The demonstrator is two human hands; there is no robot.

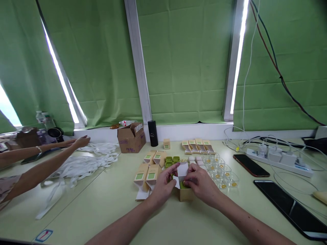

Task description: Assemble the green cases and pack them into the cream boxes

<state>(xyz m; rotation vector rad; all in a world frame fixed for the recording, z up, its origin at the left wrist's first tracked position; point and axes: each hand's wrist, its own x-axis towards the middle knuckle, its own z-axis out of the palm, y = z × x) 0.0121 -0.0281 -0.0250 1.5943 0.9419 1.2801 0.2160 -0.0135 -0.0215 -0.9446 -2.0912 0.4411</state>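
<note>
A small kraft box (186, 195) stands on the table in front of me, its white inner flaps raised. Inside its opening sits a green piece (183, 184). My left hand (165, 183) is closed at the box's left side, fingers pinching a white flap. The fingers of my right hand (201, 182) are bent together over the opening, at the green piece and the back flap. Left of my hands lie several kraft boxes (144, 177) with green labels. Behind my hands are green containers (169, 163), and to the right several clear cups (223, 175) with yellow centres.
White straps (87, 165) cover the left, where another person's arms (48, 166) reach in. A cardboard box (131, 137) and black cylinder (152, 133) stand behind. Rightward lie phones (251, 165), a tablet (291, 207) and a power strip (279, 162) with cables. More kraft boxes (198, 146) stand behind.
</note>
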